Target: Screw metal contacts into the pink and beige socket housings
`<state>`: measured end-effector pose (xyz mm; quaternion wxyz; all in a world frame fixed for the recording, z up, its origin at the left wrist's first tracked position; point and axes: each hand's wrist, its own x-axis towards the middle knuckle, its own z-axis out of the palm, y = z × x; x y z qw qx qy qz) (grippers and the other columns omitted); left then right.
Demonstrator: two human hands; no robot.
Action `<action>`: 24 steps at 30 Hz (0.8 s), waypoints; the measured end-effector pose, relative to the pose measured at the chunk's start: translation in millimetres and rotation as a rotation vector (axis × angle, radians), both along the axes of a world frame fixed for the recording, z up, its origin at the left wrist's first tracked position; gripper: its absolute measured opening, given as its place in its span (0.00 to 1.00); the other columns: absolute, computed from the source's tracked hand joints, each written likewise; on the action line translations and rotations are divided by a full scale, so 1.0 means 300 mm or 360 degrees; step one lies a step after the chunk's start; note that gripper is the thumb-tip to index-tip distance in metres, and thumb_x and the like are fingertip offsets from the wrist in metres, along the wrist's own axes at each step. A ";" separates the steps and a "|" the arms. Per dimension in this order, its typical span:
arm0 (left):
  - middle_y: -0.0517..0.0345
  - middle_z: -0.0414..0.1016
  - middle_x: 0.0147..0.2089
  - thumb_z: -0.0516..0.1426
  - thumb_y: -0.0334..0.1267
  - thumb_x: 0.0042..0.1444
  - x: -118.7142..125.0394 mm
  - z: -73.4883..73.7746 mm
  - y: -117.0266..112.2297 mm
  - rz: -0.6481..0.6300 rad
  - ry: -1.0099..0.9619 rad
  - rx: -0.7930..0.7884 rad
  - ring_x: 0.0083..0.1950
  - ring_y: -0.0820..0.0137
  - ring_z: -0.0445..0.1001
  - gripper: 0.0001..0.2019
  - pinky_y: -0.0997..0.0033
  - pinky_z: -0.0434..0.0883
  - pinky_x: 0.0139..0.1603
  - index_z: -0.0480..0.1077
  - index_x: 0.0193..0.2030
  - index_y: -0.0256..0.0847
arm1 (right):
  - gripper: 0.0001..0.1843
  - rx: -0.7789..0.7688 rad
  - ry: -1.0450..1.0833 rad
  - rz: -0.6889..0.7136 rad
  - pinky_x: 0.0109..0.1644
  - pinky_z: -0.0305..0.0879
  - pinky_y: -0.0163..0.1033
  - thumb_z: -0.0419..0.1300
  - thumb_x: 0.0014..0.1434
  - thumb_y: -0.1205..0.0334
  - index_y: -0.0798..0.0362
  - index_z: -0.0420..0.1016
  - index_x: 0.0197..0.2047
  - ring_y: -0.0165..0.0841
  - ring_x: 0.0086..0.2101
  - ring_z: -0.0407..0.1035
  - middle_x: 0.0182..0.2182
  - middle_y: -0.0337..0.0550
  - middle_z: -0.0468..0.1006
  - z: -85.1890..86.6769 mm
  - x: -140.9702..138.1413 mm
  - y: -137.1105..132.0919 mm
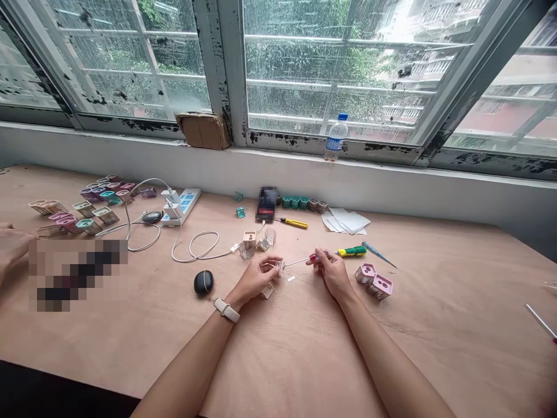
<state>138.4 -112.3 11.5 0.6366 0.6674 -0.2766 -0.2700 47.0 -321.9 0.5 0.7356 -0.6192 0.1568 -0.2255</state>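
My left hand (260, 277), a light band on its wrist, pinches a small pale piece (280, 266), perhaps a part of a two-hole pencil sharpener. The fingers hide most of it. In my right hand (331, 273) is a screwdriver (300, 262) with a red handle; its shaft points left and its tip meets the pale piece. Below my left fingers lies a clear cup (267, 291). A small white strip (291, 278) rests between the hands. Just beyond them stand a peach two-hole sharpener (249, 237) and clear cups (270, 236).
Right of my right hand are pink sharpeners (380, 287), a green-yellow screwdriver (351, 251) and a blue pointed tool (378, 254). A black case (203, 283), white cable (204, 234), phone (266, 203) and yellow cutter (294, 222) lie around. Another person's hand (15, 247) is at the left.
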 end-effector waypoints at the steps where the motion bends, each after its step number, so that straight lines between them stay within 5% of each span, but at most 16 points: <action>1: 0.52 0.77 0.37 0.63 0.42 0.56 0.001 -0.003 -0.001 -0.0012 -0.0014 0.0002 0.35 0.69 0.76 0.21 0.70 0.72 0.37 0.72 0.53 0.33 | 0.21 -0.0010 0.0003 0.0004 0.26 0.56 0.35 0.66 0.56 0.44 0.56 0.76 0.29 0.27 0.21 0.62 0.26 0.47 0.81 -0.001 0.000 0.000; 24: 0.53 0.76 0.39 0.63 0.40 0.54 -0.003 0.014 -0.004 -0.0025 0.0077 -0.0005 0.34 0.72 0.74 0.15 0.72 0.71 0.36 0.70 0.45 0.35 | 0.23 -0.0088 0.0039 -0.0024 0.27 0.57 0.36 0.66 0.54 0.40 0.54 0.75 0.29 0.27 0.20 0.62 0.25 0.46 0.81 0.012 -0.003 0.012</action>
